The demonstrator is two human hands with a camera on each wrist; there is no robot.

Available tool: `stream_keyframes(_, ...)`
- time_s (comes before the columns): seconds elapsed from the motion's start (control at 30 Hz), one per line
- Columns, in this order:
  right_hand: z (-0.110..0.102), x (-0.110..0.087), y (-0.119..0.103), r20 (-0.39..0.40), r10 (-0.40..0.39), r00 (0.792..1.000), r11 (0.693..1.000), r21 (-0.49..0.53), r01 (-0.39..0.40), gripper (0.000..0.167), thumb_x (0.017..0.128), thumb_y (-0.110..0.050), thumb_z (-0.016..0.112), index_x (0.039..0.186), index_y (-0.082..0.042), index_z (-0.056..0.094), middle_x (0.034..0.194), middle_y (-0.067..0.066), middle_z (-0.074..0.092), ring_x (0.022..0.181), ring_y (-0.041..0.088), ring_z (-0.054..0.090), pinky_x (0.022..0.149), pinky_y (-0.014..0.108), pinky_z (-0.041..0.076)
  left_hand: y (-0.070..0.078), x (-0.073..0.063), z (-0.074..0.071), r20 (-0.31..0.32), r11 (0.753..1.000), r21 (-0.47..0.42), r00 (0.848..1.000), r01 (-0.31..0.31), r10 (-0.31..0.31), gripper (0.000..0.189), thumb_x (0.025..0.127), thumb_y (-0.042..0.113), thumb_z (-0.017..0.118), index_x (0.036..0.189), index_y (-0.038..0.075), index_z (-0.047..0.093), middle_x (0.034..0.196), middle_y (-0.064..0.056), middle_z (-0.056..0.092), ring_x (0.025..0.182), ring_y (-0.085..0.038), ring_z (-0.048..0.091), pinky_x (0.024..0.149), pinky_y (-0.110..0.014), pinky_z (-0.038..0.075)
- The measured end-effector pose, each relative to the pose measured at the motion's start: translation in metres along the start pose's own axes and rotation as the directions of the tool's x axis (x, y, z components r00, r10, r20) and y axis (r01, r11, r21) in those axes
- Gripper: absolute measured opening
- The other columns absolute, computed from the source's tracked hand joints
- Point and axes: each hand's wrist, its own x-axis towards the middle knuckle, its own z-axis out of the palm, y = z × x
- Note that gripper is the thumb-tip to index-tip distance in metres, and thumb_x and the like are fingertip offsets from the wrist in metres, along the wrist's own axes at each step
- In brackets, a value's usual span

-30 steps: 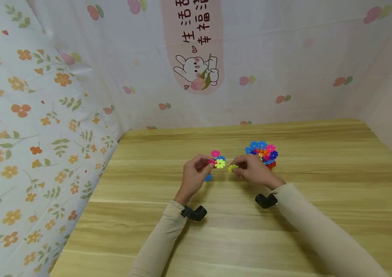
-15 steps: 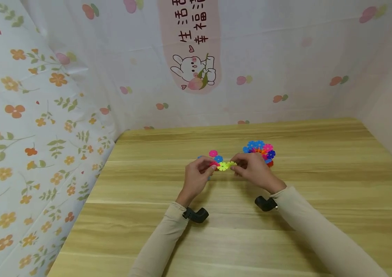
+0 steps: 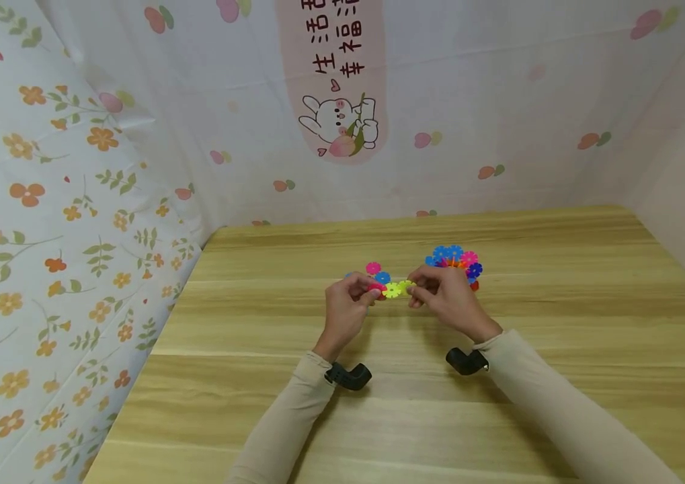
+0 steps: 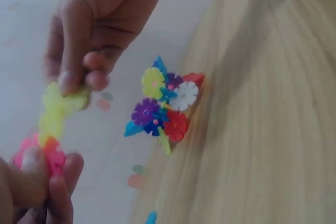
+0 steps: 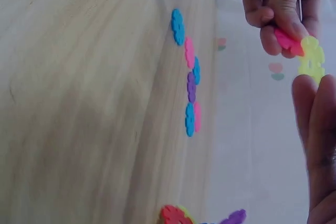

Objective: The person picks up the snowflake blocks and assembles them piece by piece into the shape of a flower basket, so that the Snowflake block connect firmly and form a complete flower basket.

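My left hand (image 3: 345, 310) pinches a pink notched flower disc (image 4: 56, 160) between thumb and fingers. A yellow flower disc (image 5: 312, 61) extends from the pink one toward the other hand; their edges meet. Opposite it, my right hand (image 3: 448, 301) pinches a second yellow flower disc (image 4: 65, 98) by its rim. In the left wrist view the two yellow discs overlap at their edges; whether their notches are locked cannot be told. My right fingers partly cover the second yellow disc. Both hands are above the wooden table (image 3: 378, 417).
Behind the right hand stands a many-coloured cluster of joined flower discs (image 4: 165, 103). Loose discs lie beyond the left hand, among them a pink disc (image 3: 374, 267), a blue disc (image 5: 178, 27) and a purple disc (image 5: 191, 87). A patterned cloth (image 3: 245, 134) hangs behind the table.
One second ago a gap lay between the two yellow discs. The hands have brought them together edge to edge; over the last half second the hands have shifted only slightly.
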Motion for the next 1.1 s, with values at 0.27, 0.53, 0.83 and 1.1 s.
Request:
stream_keyframes(0.27,0.007,0.0,-0.005,0.003,0.007,1.0,0.999,0.039,-0.007,0.006,0.086,-0.002,0.064,0.092,-0.001,0.066,0.07,0.01,0.064,0.059,0.031,0.063,0.052,0.033,0.053,0.001,0.001,-0.011,0.107,0.998,0.016,0.992,0.064,-0.065,0.005,0.087,0.0,0.063,0.091,0.0,0.062,0.082,-0.008,0.068,0.073,-0.033,0.065,0.061,-0.043,0.053)
stream_keyframes(0.53,0.012,0.01,0.0,0.104,0.008,0.995,1.0,-0.022,-0.006,0.005,0.086,-0.006,0.066,0.091,-0.007,0.068,0.071,0.006,0.066,0.059,0.029,0.063,0.053,0.029,0.052,0.005,0.01,-0.023,0.372,0.974,0.197,0.911,0.111,-0.179,0.038,0.088,0.014,0.065,0.124,0.008,0.055,0.118,-0.011,0.06,0.094,-0.023,0.061,0.076,-0.031,0.051)
stream_keyframes(0.83,0.023,0.021,0.005,0.165,0.021,0.986,0.999,-0.038,-0.015,0.003,0.087,-0.013,0.066,0.086,-0.01,0.067,0.072,0.009,0.065,0.06,0.028,0.063,0.049,0.033,0.051,0.0,0.01,-0.032,0.297,0.973,0.209,0.941,0.103,-0.164,0.029,0.084,0.021,0.071,0.111,0.012,0.065,0.105,0.001,0.062,0.074,-0.01,0.06,0.062,-0.026,0.052)
stream_keyframes(1.1,0.049,0.032,0.02,0.34,0.135,0.931,0.959,-0.28,-0.037,0.014,0.084,-0.012,0.069,0.095,-0.004,0.068,0.061,-0.004,0.052,0.053,0.01,0.047,0.051,0.026,0.04,0.005,0.013,-0.044,0.224,0.986,0.141,0.967,0.09,-0.12,0.03,0.082,0.027,0.072,0.11,0.017,0.065,0.109,-0.002,0.063,0.093,-0.016,0.059,0.067,-0.031,0.052)
